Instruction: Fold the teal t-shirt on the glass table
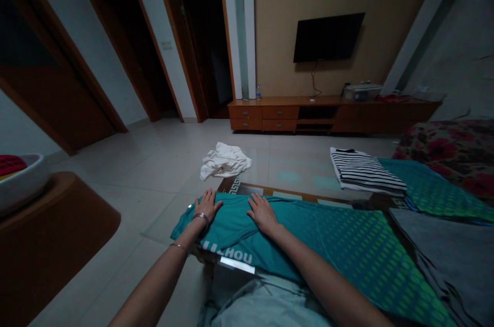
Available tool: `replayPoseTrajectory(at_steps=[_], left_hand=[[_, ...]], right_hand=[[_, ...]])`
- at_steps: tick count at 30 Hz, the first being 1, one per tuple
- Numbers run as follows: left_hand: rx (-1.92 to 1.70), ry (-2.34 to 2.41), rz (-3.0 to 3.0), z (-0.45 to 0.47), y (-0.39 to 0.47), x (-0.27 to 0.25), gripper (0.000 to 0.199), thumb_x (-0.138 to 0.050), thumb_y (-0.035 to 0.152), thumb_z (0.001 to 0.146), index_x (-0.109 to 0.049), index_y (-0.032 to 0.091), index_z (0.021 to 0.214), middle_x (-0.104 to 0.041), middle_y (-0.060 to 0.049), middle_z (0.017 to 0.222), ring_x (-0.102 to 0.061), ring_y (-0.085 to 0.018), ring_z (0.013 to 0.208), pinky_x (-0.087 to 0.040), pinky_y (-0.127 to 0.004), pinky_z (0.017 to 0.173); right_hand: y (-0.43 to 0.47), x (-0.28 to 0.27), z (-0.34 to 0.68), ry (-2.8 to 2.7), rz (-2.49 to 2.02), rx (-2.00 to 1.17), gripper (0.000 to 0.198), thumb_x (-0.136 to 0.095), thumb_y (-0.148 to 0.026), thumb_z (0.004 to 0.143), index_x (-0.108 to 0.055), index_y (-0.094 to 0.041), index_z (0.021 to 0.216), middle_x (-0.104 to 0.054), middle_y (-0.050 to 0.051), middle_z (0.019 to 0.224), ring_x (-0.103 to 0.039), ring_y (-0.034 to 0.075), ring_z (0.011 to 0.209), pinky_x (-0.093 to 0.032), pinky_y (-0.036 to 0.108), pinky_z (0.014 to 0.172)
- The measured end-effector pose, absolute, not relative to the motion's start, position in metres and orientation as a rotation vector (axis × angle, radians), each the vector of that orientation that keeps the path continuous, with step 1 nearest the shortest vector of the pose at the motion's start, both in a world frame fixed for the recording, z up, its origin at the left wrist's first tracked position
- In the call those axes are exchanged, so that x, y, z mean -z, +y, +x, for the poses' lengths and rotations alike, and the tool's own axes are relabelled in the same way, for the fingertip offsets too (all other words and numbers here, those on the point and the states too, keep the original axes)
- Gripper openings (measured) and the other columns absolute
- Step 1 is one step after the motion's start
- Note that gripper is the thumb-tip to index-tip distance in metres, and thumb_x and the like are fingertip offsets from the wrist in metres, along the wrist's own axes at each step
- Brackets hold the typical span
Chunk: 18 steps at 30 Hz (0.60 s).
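A teal sports shirt (pixel 285 239) with white lettering and a green dotted pattern lies stretched along the glass table (pixel 162 224). My left hand (pixel 207 206) rests flat on its left end, fingers spread, bracelets on the wrist. Farther right, my right hand (pixel 263 213) presses on the same cloth with its fingers apart. Neither hand grips the fabric. Beyond the hands, a crumpled white garment (pixel 226 160) lies near the table's far left side.
At the right are a folded striped shirt (pixel 365 170), another teal-green garment (pixel 443 193) and a grey garment (pixel 451 255). A white basin (pixel 29 183) sits on a brown stand (pixel 73 229) at left. A floral-covered seat (pixel 455 152) and a low TV cabinet (pixel 278 115) stand farther back.
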<state>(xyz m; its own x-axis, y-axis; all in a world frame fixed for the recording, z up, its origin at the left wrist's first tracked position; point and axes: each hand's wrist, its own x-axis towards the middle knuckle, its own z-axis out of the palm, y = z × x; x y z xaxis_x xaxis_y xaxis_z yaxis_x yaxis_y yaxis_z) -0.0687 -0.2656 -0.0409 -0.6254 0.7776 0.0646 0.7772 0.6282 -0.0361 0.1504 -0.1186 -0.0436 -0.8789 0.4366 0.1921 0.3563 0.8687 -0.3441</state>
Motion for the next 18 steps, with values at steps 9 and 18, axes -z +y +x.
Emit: replayPoseTrajectory(at_steps=[9, 18], left_hand=[[-0.028, -2.625, -1.391, -0.098, -0.316, 0.027, 0.054, -0.024, 0.041, 0.093, -0.031, 0.021, 0.143, -0.024, -0.008, 0.153, -0.023, -0.023, 0.14, -0.022, -0.05, 0.109], [-0.177, -2.72, -1.473, -0.136, -0.326, 0.045, 0.055, -0.022, 0.039, 0.092, -0.018, 0.031, 0.145, -0.028, 0.001, 0.151, -0.024, -0.019, 0.139, -0.022, -0.046, 0.107]], right_hand=[[-0.137, 0.026, 0.217, -2.741, -0.406, -0.426, 0.039, -0.049, -0.028, 0.091, -0.051, -0.018, 0.129, -0.043, 0.01, 0.142, -0.03, 0.023, 0.136, -0.027, 0.043, 0.111], [-0.146, 0.016, 0.267, -2.743, -0.408, -0.459, 0.046, -0.049, -0.038, 0.091, -0.046, -0.017, 0.132, -0.043, 0.01, 0.143, -0.033, 0.023, 0.135, -0.032, 0.041, 0.109]])
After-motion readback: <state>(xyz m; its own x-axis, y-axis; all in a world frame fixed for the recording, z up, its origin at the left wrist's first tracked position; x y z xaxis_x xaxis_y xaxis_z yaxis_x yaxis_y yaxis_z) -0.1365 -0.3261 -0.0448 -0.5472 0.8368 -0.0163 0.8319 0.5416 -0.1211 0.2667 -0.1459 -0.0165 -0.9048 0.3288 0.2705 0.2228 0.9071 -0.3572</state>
